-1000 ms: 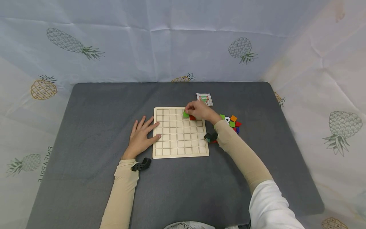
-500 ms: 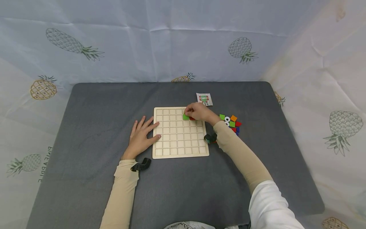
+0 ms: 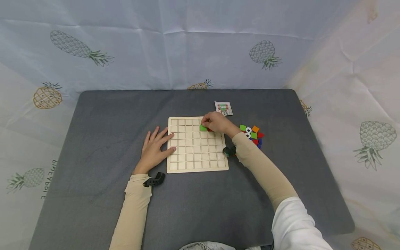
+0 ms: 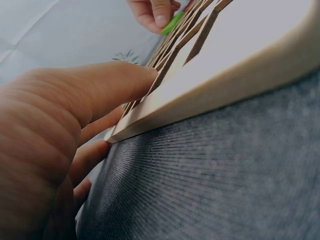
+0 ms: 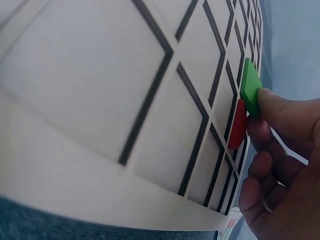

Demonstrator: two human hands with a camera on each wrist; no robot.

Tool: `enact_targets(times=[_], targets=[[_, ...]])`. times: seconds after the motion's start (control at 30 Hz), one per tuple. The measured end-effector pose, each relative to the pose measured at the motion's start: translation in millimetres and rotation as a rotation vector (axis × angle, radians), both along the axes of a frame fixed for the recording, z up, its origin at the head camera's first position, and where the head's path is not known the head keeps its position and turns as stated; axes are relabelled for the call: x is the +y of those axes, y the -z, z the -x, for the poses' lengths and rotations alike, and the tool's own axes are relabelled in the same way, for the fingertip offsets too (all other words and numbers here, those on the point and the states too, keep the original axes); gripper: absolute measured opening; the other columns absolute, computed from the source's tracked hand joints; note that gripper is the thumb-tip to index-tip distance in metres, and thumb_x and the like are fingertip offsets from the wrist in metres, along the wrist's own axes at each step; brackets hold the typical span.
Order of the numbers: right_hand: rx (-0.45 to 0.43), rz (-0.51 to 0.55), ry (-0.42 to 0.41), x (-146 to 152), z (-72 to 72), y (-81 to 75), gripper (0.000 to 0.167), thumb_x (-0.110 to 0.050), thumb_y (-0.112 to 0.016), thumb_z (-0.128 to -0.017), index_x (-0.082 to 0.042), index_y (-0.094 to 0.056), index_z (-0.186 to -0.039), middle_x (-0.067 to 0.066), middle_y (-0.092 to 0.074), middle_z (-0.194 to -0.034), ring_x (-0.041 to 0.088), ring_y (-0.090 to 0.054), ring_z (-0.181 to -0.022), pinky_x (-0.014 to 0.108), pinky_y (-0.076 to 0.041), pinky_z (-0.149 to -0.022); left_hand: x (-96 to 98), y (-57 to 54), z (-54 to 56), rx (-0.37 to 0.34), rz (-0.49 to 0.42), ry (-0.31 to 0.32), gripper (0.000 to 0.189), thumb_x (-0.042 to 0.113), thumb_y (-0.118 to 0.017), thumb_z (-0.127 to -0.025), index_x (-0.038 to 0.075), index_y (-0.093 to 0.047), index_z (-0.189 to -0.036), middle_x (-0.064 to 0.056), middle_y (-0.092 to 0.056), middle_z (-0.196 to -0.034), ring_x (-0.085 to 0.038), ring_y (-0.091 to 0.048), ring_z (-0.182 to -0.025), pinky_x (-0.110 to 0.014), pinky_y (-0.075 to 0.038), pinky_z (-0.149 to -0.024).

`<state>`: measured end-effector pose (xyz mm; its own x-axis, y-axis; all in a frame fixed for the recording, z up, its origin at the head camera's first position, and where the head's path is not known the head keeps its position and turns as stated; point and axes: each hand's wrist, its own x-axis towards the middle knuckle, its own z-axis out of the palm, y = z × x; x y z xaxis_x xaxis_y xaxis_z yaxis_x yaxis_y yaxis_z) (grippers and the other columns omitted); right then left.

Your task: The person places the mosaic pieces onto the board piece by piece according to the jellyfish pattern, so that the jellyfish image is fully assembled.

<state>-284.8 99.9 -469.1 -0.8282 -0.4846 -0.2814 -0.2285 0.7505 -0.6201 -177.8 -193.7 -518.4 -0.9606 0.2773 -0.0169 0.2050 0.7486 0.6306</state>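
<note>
A light wooden grid board (image 3: 197, 150) lies on the table. My left hand (image 3: 153, 150) is spread at its left edge, fingers straight, with the thumb (image 4: 112, 86) and a fingertip resting on the board. At the board's far right part, my right hand (image 3: 217, 122) pinches a green square tile (image 5: 251, 86) between thumb and forefinger. That tile is slightly tilted over the grid in the right wrist view. Right beside it, a red tile (image 5: 238, 125) lies on the board, partly hidden by the hand in the head view.
A small printed card (image 3: 225, 108) lies behind the board. Right of the board is a pile of loose pieces, including an orange tile (image 3: 255, 129), a green tile (image 3: 253, 135), white rings (image 3: 248, 130), and red and blue pieces. The grey table (image 3: 200, 201) ends at a hanging cloth (image 3: 175, 59).
My right hand and the green tile have shifted slightly toward the body, then stayed nearly still over the last half second. My left hand has not moved.
</note>
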Motion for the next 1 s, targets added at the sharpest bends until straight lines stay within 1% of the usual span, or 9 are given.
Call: enact_targets(times=[0.1, 0.2, 0.33, 0.47, 0.6, 0.63, 0.8, 0.9, 1.0], targets=[[0.026, -0.013, -0.009, -2, -0.1, -0.9, 0.020, -0.016, -0.059, -0.104, -0.007, -0.074, -0.114, 0.011, -0.070, -0.096, 0.020, -0.057, -0.076, 0.036, -0.048, -0.076, -0.2, -0.1, 0.4, 0.004, 0.003, -0.001, 0.064, 0.044, -0.071, -0.092, 0.022, -0.054, -0.149, -0.004, -0.031, -0.167, -0.030, -0.008, -0.160, -0.052, 0.007, -0.129], [0.062, -0.039, -0.024, -4, 0.0, -2.7, 0.019, -0.017, -0.060, -0.103, -0.008, -0.074, -0.112, 0.010, -0.072, -0.100, 0.020, -0.060, -0.081, 0.036, -0.051, -0.079, -0.6, -0.4, 0.2, 0.006, 0.003, -0.003, 0.064, 0.044, -0.071, -0.092, 0.022, -0.054, -0.149, -0.004, -0.031, -0.167, -0.030, -0.009, -0.160, -0.052, 0.007, -0.129], [0.082, -0.043, -0.033, -4, -0.2, -6.6, 0.021, -0.015, -0.059, -0.102, -0.007, -0.073, -0.115, 0.011, -0.072, -0.107, 0.023, -0.063, -0.089, 0.038, -0.053, -0.082, -0.8, -0.9, -0.1, 0.004, 0.003, -0.006, 0.064, 0.044, -0.071, -0.092, 0.022, -0.054, -0.149, -0.004, -0.031, -0.167, -0.030, -0.009, -0.160, -0.052, 0.007, -0.129], [0.070, 0.000, -0.028, 1, 0.2, -12.2, 0.024, -0.014, -0.056, -0.104, -0.004, -0.071, -0.120, 0.013, -0.070, -0.113, 0.025, -0.064, -0.093, 0.039, -0.053, -0.083, -0.9, -0.7, 0.0, 0.002, 0.008, -0.011, 0.065, 0.044, -0.072, -0.091, 0.021, -0.054, -0.149, -0.005, -0.031, -0.167, -0.031, -0.009, -0.160, -0.052, 0.007, -0.129], [0.047, 0.035, -0.022, 8, -1.1, -21.0, 0.026, -0.017, -0.055, -0.105, -0.004, -0.069, -0.122, 0.013, -0.069, -0.116, 0.024, -0.063, -0.093, 0.037, -0.052, -0.080, -1.0, -0.7, -0.3, -0.002, 0.004, -0.012, 0.065, 0.044, -0.071, -0.092, 0.022, -0.053, -0.149, -0.004, -0.031, -0.167, -0.030, -0.008, -0.160, -0.052, 0.007, -0.129], [0.040, 0.042, -0.023, 10, -2.0, -23.4, 0.026, -0.017, -0.055, -0.105, -0.004, -0.069, -0.123, 0.013, -0.069, -0.116, 0.024, -0.062, -0.093, 0.038, -0.052, -0.080, -1.0, -1.0, -0.5, -0.004, 0.002, -0.010, 0.064, 0.044, -0.071, -0.092, 0.022, -0.053, -0.150, -0.004, -0.031, -0.167, -0.030, -0.008, -0.161, -0.051, 0.007, -0.129], [0.066, 0.040, -0.051, 24, -7.9, -33.6, 0.025, -0.016, -0.057, -0.104, -0.004, -0.070, -0.122, 0.011, -0.070, -0.116, 0.022, -0.062, -0.095, 0.037, -0.053, -0.082, -0.9, -0.9, -1.3, -0.005, -0.001, -0.002, 0.064, 0.044, -0.071, -0.092, 0.021, -0.053, -0.150, -0.004, -0.031, -0.167, -0.031, -0.008, -0.160, -0.052, 0.007, -0.129], [0.083, 0.032, -0.041, 33, -12.3, -38.3, 0.025, -0.015, -0.058, -0.103, -0.004, -0.070, -0.122, 0.011, -0.070, -0.115, 0.023, -0.061, -0.095, 0.038, -0.052, -0.081, -0.8, -0.9, -1.6, -0.001, -0.005, 0.001, 0.064, 0.043, -0.071, -0.092, 0.022, -0.053, -0.150, -0.004, -0.031, -0.167, -0.031, -0.008, -0.160, -0.052, 0.007, -0.129], [0.090, 0.032, -0.011, 42, -17.3, -41.2, 0.025, -0.017, -0.059, -0.103, -0.004, -0.070, -0.121, 0.011, -0.069, -0.116, 0.023, -0.061, -0.095, 0.038, -0.052, -0.080, -1.1, -0.3, -2.1, 0.003, -0.010, 0.000, 0.063, 0.043, -0.071, -0.092, 0.022, -0.054, -0.149, -0.004, -0.031, -0.167, -0.030, -0.009, -0.160, -0.052, 0.007, -0.129]])
